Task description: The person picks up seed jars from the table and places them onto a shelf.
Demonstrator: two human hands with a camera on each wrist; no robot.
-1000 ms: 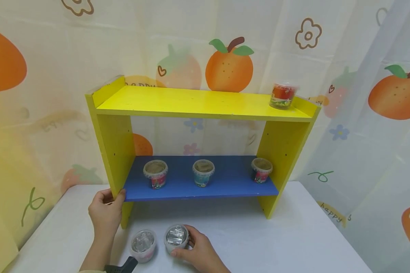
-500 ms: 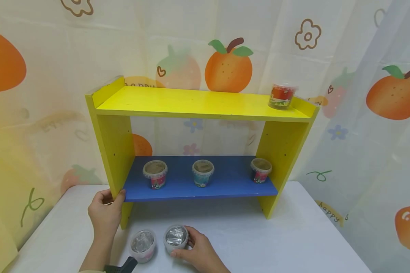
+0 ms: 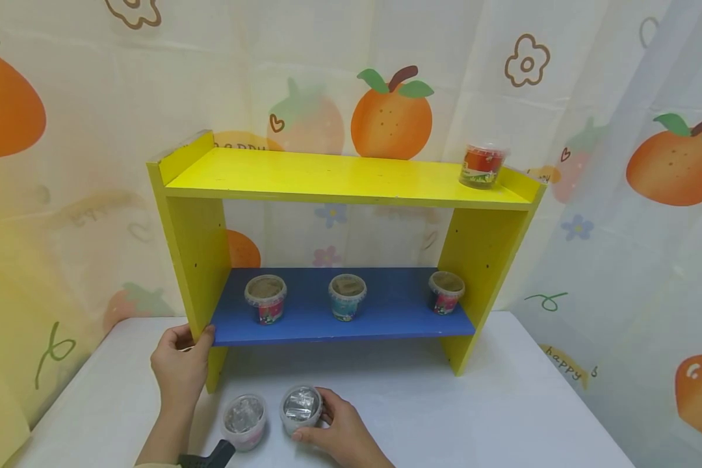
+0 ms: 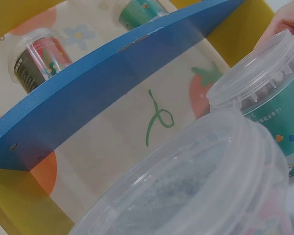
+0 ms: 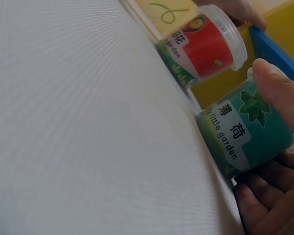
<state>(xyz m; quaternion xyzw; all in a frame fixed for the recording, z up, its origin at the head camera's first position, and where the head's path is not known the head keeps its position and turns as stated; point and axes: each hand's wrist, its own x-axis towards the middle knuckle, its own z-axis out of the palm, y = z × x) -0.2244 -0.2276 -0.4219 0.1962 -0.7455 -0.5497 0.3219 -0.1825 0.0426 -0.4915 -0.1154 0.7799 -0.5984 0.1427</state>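
My left hand (image 3: 181, 367) grips the yellow side panel (image 3: 201, 260) of a small two-tier shelf, thumb at the front corner of the blue board (image 3: 304, 330). On the white table in front, my right hand (image 3: 346, 430) holds a clear-lidded tub (image 3: 300, 408) between thumb and fingers. In the right wrist view this mint tub (image 5: 252, 132) has a green "little garden" label and stands on the table. Just left of it stands a second tub (image 3: 244, 421), apart from both hands; its label is red in the right wrist view (image 5: 206, 46).
Three lidded tubs stand on the blue board: left (image 3: 266, 299), middle (image 3: 348, 297) and right (image 3: 446, 292). A red-labelled tub (image 3: 482, 166) sits at the right end of the yellow top (image 3: 322, 175). A fruit-print curtain (image 3: 304, 52) hangs behind the white table (image 3: 503, 416).
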